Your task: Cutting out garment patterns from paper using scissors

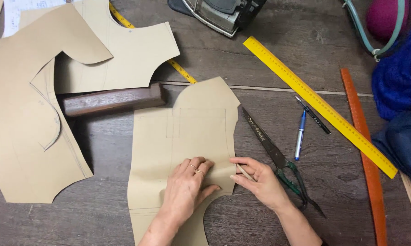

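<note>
A tan paper pattern piece lies at the centre of the dark wooden table. The left hand presses flat on its lower part, fingers spread, holding nothing. The right hand, at three o'clock of the left, pinches a thin pencil at the piece's right edge. Black scissors lie just beside that hand, touching it. At one o'clock lie a blue pen and a yellow ruler. More tan pattern pieces lie at ten o'clock, beside a wooden block.
</note>
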